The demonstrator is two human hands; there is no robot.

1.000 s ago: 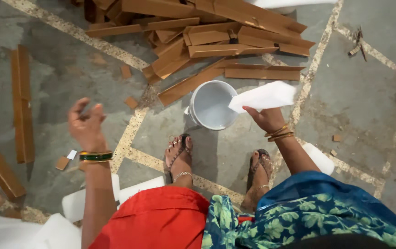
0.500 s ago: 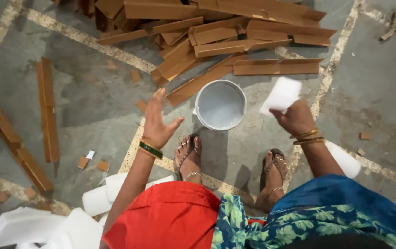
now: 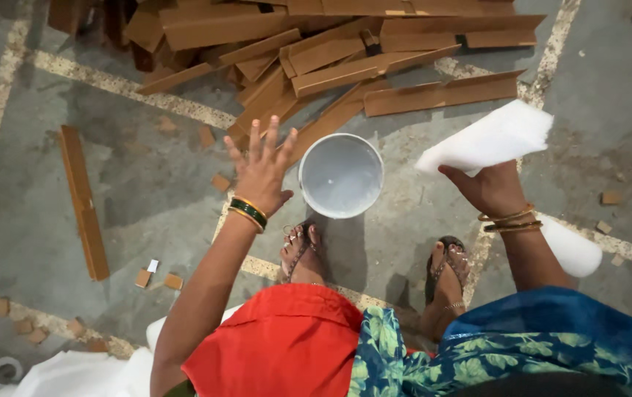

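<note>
Head view: left hand [image 3: 261,170] empty, fingers spread wide, hovering just left of the white bucket [image 3: 341,175] on the floor [image 3: 147,184]. Right hand [image 3: 491,190] clamps one end of a white foam sheet [image 3: 487,140], held above the floor to the bucket's right. Sheet's long axis runs lower-left to upper-right, free end pointing up-right, away from the bucket. Best handled by supporting the free end with the left hand. Brown cardboard strips [image 3: 375,66] piled beyond.

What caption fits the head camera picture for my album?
Left hand spread open beside a white bucket; right hand holds a white foam sheet.
</note>
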